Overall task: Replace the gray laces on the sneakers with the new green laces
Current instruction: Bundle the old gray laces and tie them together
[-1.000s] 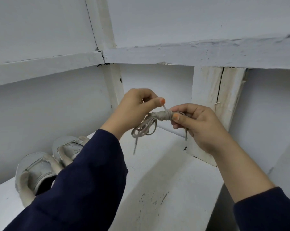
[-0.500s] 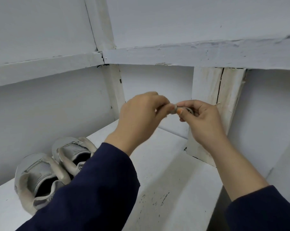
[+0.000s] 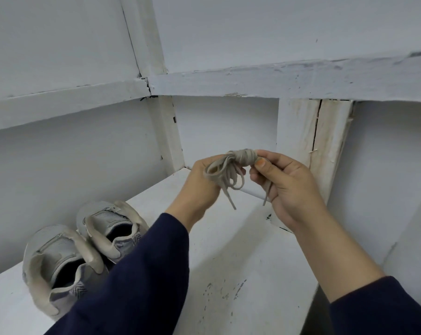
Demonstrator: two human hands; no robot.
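On the white shelf [image 3: 228,262], two hands were busy with a bundle of gray laces [image 3: 231,170].

Far to the left, two gray sneakers [image 3: 83,250] stood side by side on the shelf, heels toward the person. Next came the left hand [image 3: 199,187], in a dark blue sleeve [image 3: 137,286], up in the air just behind the loops. It was blurry, so I could not tell if it gripped them. The gray laces were wound into a small bundle above the shelf, between both hands, with loops and two loose ends hanging down. On the right, the right hand [image 3: 284,187] pinched the wound part with its thumb and fingers.
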